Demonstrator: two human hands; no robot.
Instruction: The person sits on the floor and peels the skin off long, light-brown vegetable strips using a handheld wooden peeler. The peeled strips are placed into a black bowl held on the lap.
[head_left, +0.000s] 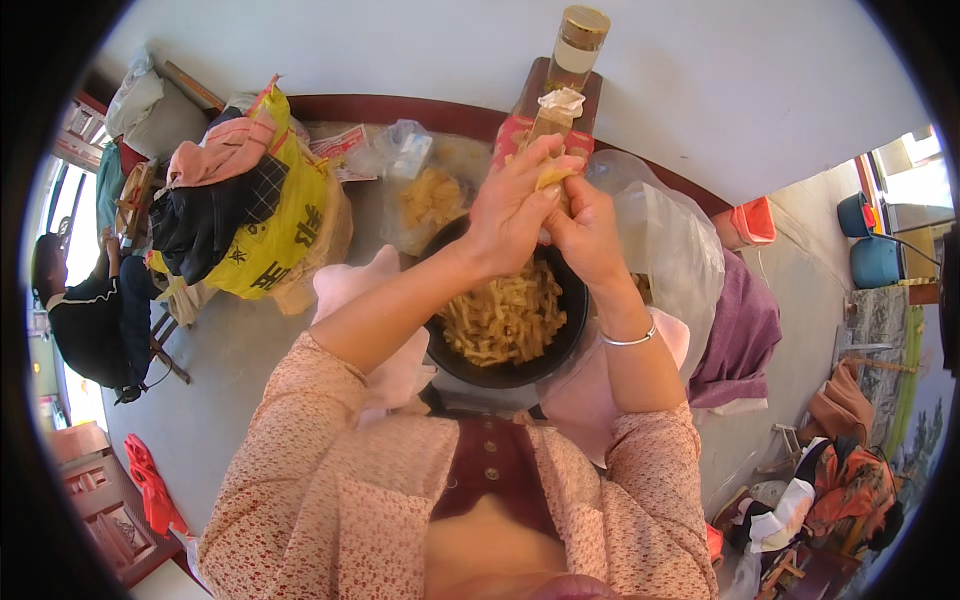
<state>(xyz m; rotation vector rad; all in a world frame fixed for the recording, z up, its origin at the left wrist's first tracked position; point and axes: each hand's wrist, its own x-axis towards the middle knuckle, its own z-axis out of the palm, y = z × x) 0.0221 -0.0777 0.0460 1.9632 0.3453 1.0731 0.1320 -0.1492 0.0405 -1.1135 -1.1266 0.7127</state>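
My left hand (517, 214) and my right hand (589, 229) meet above the far rim of a dark round basin (510, 381). Between their fingers is a small yellowish piece (553, 176), partly covered by the fingers. Many pale brown cut strips (502, 322) lie in the basin, below my wrists. Just beyond my fingertips is a wooden block (549, 124) with crumpled white material (561, 101) on its top. It stands by a red patterned cloth (512, 136). A silver bangle circles my right wrist.
A gold-lidded jar (577, 52) stands beyond my hands. To the left are a clear bag of yellowish pieces (431, 199) and a stuffed yellow sack (300, 232). A clear plastic bag (675, 225) is right. One person (86, 322) sits far left, another (847, 487) lower right.
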